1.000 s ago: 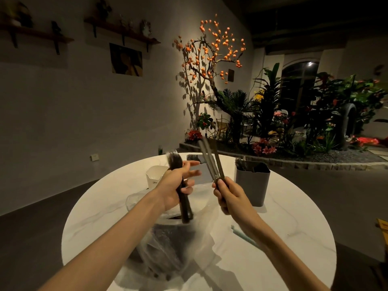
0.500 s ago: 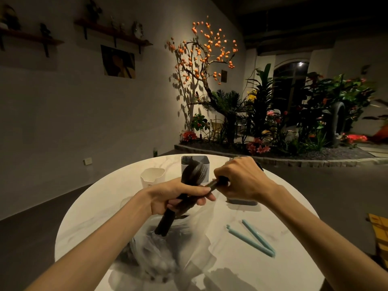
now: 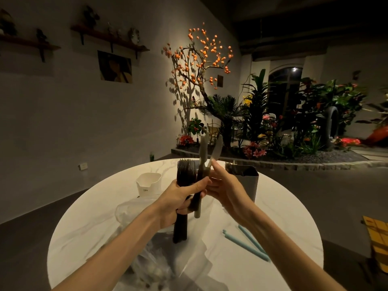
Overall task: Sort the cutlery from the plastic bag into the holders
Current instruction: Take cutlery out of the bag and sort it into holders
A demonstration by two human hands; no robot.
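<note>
Your left hand is wrapped around a bundle of dark plastic forks, held upright above the round white marble-patterned table, with two pale grey plastic knives tucked in the same grip. Your right hand reaches in from the right, its fingertips pinching the nearer knife just above your left thumb.

Below your forearms the crumpled clear plastic bag lies on the near side of the table, dark cutlery dimly visible inside. Toward the far edge stand three holders: a small white cup-like holder at left, a grey square holder at right with dark handles poking out, and a third one mostly hidden behind the forks. Two light blue straws lie side by side on the bare tabletop to your right.

The room is dim. The pale wall at left carries two wooden shelves and a picture. Behind the table, a spotlit tree with orange fruits rises from a raised bed of green plants and red flowers.
</note>
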